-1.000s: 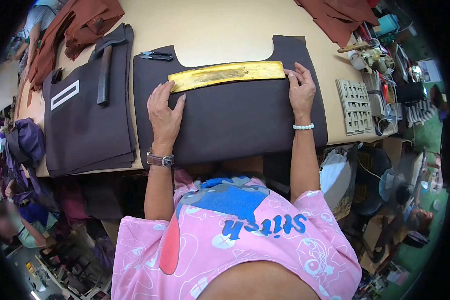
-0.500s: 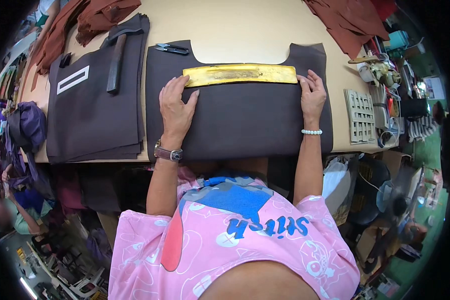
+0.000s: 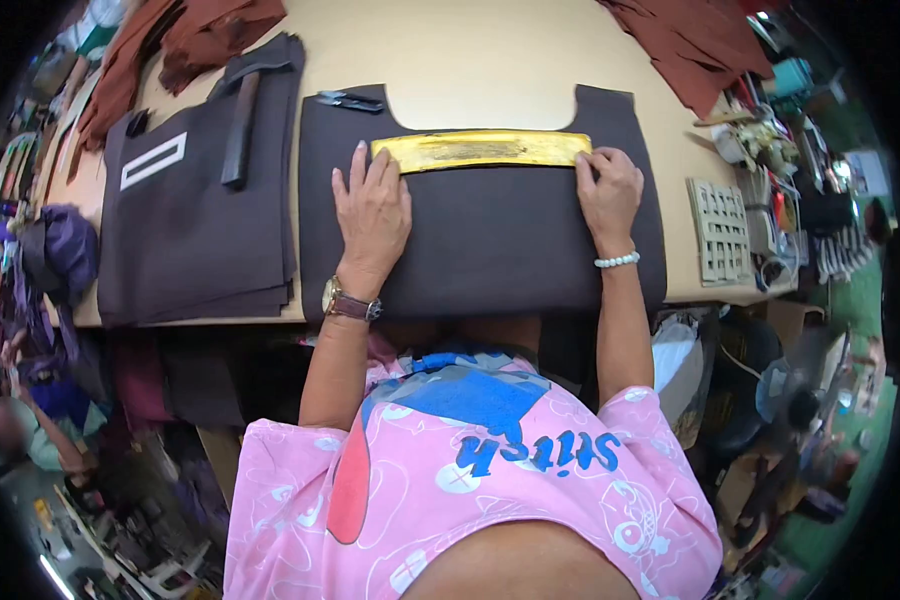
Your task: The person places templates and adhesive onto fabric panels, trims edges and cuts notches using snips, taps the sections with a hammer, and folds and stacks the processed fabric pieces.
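A dark cloth panel point(image 3: 490, 240) with a cut-out at its far edge lies on the table. Along that cut-out rests a long yellow strip point(image 3: 485, 150), slightly curved. My left hand point(image 3: 373, 215) lies over the strip's left end, fingers spread, with fingertips on the strip and the cloth. At the right end, my right hand point(image 3: 608, 195) pinches the strip's edge between thumb and fingers. Small black snips point(image 3: 350, 101) lie on the panel's upper left corner.
On the left, a hammer point(image 3: 240, 130) and a white rectangular frame point(image 3: 153, 161) lie on stacked dark cloth point(image 3: 200, 235). Reddish-brown pieces point(image 3: 685, 45) lie at the back. A beige slotted board point(image 3: 720, 232) is at right. Another person point(image 3: 55, 440) is at lower left.
My left hand has moved right and its fingers now lie on the strip's left end. My right hand has closed in on the right end. The camera view has shifted slightly.
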